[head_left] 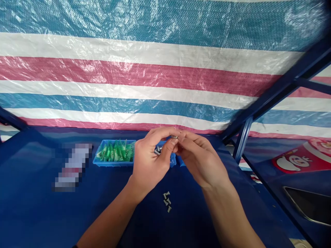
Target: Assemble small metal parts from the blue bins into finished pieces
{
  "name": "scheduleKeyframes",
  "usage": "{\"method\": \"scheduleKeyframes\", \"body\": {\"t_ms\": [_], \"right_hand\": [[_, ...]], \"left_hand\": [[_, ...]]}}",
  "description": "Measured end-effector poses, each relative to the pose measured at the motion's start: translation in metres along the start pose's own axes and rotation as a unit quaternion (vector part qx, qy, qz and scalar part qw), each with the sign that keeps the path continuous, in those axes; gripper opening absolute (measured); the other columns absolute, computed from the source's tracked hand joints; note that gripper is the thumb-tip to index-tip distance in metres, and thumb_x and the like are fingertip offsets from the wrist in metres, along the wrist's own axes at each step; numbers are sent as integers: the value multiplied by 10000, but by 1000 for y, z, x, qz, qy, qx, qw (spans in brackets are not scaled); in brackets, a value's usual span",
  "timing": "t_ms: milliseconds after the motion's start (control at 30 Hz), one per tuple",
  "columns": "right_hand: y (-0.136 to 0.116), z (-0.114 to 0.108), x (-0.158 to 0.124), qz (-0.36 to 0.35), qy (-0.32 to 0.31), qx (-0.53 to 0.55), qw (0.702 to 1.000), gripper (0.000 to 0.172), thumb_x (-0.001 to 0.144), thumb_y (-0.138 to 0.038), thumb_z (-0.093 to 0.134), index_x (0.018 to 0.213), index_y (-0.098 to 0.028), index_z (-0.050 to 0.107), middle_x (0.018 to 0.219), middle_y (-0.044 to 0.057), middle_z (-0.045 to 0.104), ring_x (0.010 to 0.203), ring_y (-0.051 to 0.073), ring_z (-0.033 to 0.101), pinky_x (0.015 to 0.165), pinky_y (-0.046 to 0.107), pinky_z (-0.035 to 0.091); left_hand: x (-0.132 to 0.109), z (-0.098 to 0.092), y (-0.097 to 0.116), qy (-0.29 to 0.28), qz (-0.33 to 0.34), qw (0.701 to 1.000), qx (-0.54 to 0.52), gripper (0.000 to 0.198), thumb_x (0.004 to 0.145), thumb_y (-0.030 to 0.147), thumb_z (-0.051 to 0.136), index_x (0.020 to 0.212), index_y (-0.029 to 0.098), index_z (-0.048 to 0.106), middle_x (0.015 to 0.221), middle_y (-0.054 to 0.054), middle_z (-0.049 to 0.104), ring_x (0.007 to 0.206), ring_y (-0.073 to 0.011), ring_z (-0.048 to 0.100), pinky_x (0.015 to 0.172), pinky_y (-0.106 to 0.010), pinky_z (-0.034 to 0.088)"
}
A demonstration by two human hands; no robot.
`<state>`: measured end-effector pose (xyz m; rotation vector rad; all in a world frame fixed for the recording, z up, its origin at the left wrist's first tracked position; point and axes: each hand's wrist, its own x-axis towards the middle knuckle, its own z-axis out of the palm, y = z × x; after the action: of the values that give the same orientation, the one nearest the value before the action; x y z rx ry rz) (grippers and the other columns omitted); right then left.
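In the middle of the head view my left hand (152,155) and my right hand (203,156) meet at the fingertips, raised above the blue surface. A small shiny metal fastener (174,136) sits between my left thumb and forefinger. My right fingers are pinched together against its right end, covering part of it, so its exact kind is hidden. Below my hands several short metal screws (167,201) lie in a loose cluster. Partly hidden behind my left hand, a blue bin (172,160) holds more metal pieces.
Left of my hands stands a blue tray (113,164) filled with small green packets (116,151). A blurred-out long item (73,165) lies farther left. Striped sheeting (129,75) hangs behind; a blue metal frame (243,139) rises at right, beside a red printed item (297,160).
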<state>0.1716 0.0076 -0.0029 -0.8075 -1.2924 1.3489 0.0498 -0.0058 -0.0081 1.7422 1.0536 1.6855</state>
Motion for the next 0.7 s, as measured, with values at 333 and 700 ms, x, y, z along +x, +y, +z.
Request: {"method": "scheduleKeyframes", "body": {"t_ms": [333, 700], "right_hand": [[9, -9, 5, -143, 93, -259, 951, 88, 857, -257, 559, 858, -203, 629, 775, 22, 654, 680, 146, 578, 640, 293, 476], [13, -2, 5, -389, 73, -455, 798, 191, 858, -54, 548, 987, -182, 610, 816, 46, 685, 735, 165, 589, 680, 315, 492]], "left_hand": [[9, -13, -14, -36, -64, 997, -20, 229, 859, 269, 621, 1083, 222, 617, 1037, -34, 713, 976, -187, 667, 793, -261, 538], [16, -28, -15, -109, -170, 979, 4, 136, 844, 310, 617, 908, 215, 692, 858, 2, 703, 752, -130, 639, 612, -215, 470]]}}
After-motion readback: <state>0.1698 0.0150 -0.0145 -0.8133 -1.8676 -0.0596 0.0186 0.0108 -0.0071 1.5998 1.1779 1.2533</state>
